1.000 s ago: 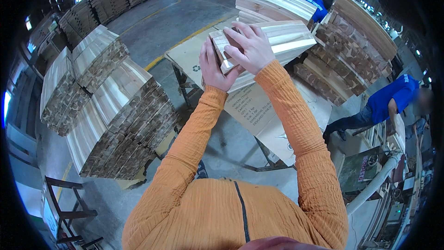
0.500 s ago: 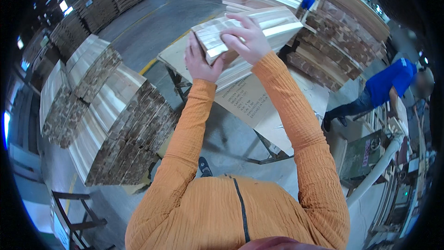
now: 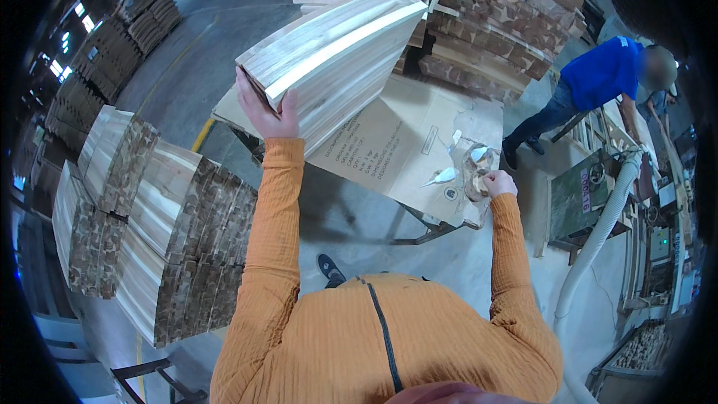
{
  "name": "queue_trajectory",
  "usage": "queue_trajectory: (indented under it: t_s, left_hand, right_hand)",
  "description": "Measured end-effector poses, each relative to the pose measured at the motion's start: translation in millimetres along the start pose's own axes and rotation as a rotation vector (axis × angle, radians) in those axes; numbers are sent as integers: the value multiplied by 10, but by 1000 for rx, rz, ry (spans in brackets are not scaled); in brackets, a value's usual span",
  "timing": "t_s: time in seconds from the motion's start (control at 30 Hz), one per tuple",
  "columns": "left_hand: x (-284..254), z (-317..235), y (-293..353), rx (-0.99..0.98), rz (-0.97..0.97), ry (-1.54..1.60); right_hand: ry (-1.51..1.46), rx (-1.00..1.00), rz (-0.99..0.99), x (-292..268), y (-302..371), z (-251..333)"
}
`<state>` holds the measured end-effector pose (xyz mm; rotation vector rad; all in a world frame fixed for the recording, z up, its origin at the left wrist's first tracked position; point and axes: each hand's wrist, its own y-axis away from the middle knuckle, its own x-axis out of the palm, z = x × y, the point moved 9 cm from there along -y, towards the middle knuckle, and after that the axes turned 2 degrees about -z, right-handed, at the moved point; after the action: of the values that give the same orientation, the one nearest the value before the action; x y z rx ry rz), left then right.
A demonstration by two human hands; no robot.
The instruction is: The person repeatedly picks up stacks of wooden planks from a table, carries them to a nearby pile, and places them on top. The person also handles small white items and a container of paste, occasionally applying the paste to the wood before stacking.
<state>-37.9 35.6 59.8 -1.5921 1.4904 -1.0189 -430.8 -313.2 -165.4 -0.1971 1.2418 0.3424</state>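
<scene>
A pale, striped wooden board (image 3: 336, 52) is tilted up on its edge over the cardboard-topped table (image 3: 419, 123). Its near left end is in the grip of my left hand (image 3: 268, 111), thumb on one side and fingers on the other. At the table's right side, my right hand (image 3: 499, 183) is closed in a pinch beside a tan smeared patch (image 3: 474, 181). What its fingers hold, if anything, is too small to make out. A small white piece with a thin tip (image 3: 441, 176) lies left of that hand, and other whitish bits lie farther back.
Stacked boards (image 3: 168, 224) stand on the floor to my left. More wood is piled behind the table (image 3: 501, 26). At the right, a person in a blue shirt (image 3: 602, 71) bends over a workbench, near a green machine (image 3: 587, 194) with a pale hose (image 3: 604, 228).
My right hand has left the board and moved right and nearer, to the tan patch. My left hand keeps hold of the board, now tilted up with its broad face showing. The view has shifted right.
</scene>
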Motion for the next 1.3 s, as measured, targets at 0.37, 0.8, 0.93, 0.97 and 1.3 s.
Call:
queue_trajectory:
  t_s: [0.37, 0.8, 0.93, 0.97, 1.3]
  left_hand:
    - [-44, -143, -19, 87, 9, -95]
    - [-66, -149, -61, 103, 21, -157]
    - [-56, -122, -50, 91, 9, -182]
    - [-66, -99, -43, 91, 2, -200]
    - [-69, -119, 59, 93, 41, -222]
  right_hand:
    - [477, 37, 129, 282, -43, 38]
    - [531, -198, 38, 314, -80, 186]
    - [237, -211, -44, -34, -122, 377]
    - [122, -229, -77, -181, -150, 467]
    - [-768, -1058, -173, -1818, 481, 3517]
